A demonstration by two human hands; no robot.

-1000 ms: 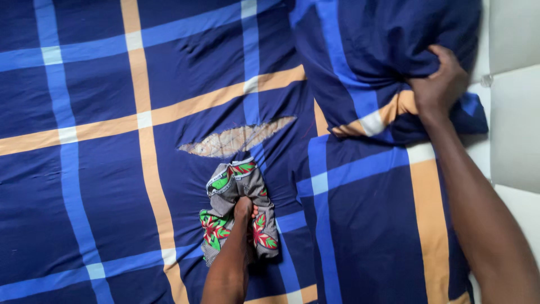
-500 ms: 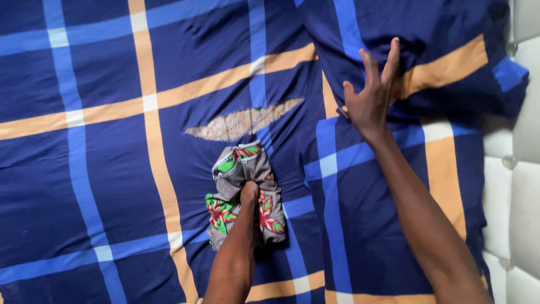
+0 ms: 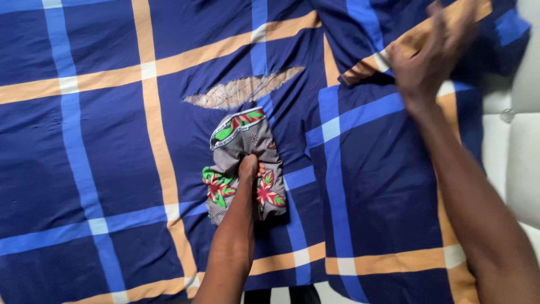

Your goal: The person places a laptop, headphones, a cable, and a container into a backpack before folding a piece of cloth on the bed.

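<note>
Centrally, the left hand (image 3: 249,169) clenches the small grey floral cloth bundle (image 3: 243,166), long axis vertical; the blurred right hand (image 3: 433,62) at upper right grips the navy checked pillow (image 3: 388,186).

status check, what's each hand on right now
Left hand pressed onto folded patterned cloth. Right hand blurred on pillow, grip unclear. Torn sheet underneath.

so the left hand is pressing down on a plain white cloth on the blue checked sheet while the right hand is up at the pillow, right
Not quite. The cloth under the left hand is not plain white: it is grey with red and green leaf patterns, as the head view shows. The rest holds: it lies on the blue checked sheet, and the right hand is up at the pillow.
</note>
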